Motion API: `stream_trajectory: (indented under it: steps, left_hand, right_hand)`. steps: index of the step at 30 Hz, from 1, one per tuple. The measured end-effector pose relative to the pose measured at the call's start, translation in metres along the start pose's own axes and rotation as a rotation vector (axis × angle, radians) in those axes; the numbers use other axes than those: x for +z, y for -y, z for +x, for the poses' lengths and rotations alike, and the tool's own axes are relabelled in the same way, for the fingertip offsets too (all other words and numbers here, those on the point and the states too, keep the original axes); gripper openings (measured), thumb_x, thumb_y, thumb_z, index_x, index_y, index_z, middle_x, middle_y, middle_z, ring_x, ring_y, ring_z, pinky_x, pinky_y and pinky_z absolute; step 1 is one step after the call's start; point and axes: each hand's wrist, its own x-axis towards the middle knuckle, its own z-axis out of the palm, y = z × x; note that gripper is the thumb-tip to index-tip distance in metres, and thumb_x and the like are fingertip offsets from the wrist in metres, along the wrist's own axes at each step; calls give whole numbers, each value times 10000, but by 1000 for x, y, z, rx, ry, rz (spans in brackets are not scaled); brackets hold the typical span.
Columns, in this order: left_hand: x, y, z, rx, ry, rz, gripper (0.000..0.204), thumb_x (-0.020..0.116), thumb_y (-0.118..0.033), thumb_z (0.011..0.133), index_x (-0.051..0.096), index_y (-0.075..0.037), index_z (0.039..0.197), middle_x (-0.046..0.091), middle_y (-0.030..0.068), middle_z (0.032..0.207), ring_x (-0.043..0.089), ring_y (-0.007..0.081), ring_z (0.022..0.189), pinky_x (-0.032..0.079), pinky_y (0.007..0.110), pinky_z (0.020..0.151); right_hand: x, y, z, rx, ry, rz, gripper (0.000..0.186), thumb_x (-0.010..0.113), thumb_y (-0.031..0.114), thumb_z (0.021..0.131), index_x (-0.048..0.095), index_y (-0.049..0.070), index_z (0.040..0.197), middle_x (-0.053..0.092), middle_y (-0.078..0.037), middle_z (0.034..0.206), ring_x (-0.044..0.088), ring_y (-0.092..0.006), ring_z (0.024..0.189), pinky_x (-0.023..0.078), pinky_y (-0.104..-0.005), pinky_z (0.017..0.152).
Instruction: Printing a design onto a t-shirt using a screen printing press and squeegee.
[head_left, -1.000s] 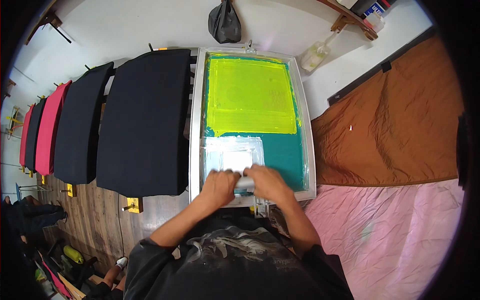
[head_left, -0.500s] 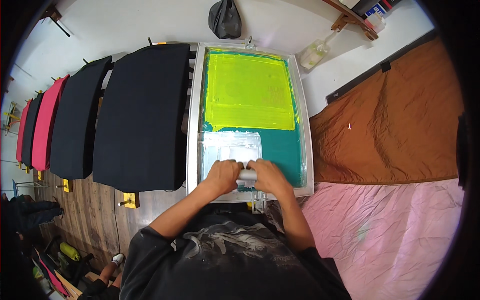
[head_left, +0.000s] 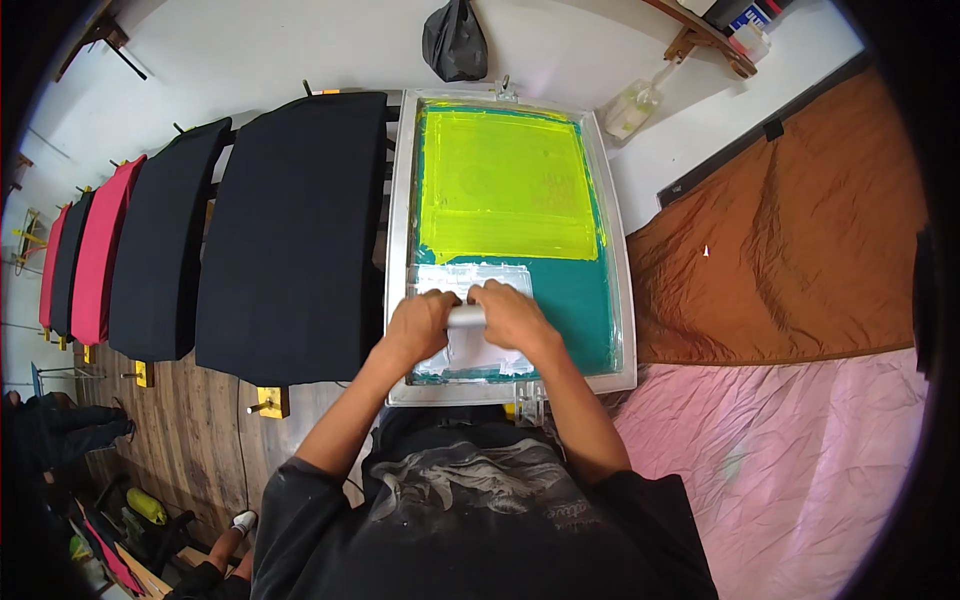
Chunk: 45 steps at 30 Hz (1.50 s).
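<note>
A screen printing frame [head_left: 628,300] with a pale metal rim lies in front of me. Its teal mesh [head_left: 575,320] carries a large bright yellow-green ink patch [head_left: 500,180] on the far part. White ink [head_left: 480,357] covers the near left part. Over that white patch, my left hand [head_left: 420,325] and my right hand [head_left: 510,318] are closed on a squeegee [head_left: 467,317], side by side. Its grey handle shows between them; its blade is hidden. Metal clamps [head_left: 529,403] grip the frame's near and far edges.
Left of the frame stands a row of boards covered in black [head_left: 290,240] and pink fabric [head_left: 105,250]. To the right, brown cloth [head_left: 770,230] and pink cloth [head_left: 770,460] spread out. A black bag [head_left: 455,42] hangs on the wall. Another person's leg [head_left: 228,548] shows at lower left.
Both hands have moved the squeegee away from my body and a little to the left. More of the white ink now shows on the near side of my hands.
</note>
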Motion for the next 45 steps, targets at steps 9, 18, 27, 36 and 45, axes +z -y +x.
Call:
stream_trajectory:
  steps: [9,18,27,36,45]
  left_hand:
    - [32,-46,-64,-9,75,-25,374,626,7,692,616,-35,1063,639,162,932,648,362,857,515,473,731]
    - [14,-21,31,-3,-21,-38,352,591,36,718,664,-85,1040,681,174,922,655,388,847,533,463,750]
    - [37,-40,-51,75,-36,-34,380,601,33,691,646,-45,1060,668,164,920,656,371,818,528,453,739]
    - [10,-21,8,23,-71,29,331,598,19,705,677,-105,1001,683,131,886,669,334,823,511,482,711]
    - [45,-27,-51,94,-83,22,415,616,52,674,602,-33,1080,623,151,1046,629,343,938,493,453,770]
  right_hand:
    - [15,6,-79,-33,41,46,476,651,-66,660,586,57,1115,579,-138,1051,576,-360,1029,504,-438,857]
    - [-14,-25,-12,64,-93,45,394,605,-78,674,608,43,1049,613,-176,997,600,-394,968,499,-467,807]
    - [29,-2,-78,17,-45,58,483,637,-74,656,556,53,1115,541,-150,1063,549,-375,1042,489,-451,873]
    - [-14,-9,-17,29,-69,13,392,608,-63,707,606,60,1079,610,-180,1013,611,-395,963,507,-466,806]
    - [26,6,-66,-16,-56,-3,541,649,-89,643,530,50,1152,492,-133,1132,502,-342,1091,518,-439,855]
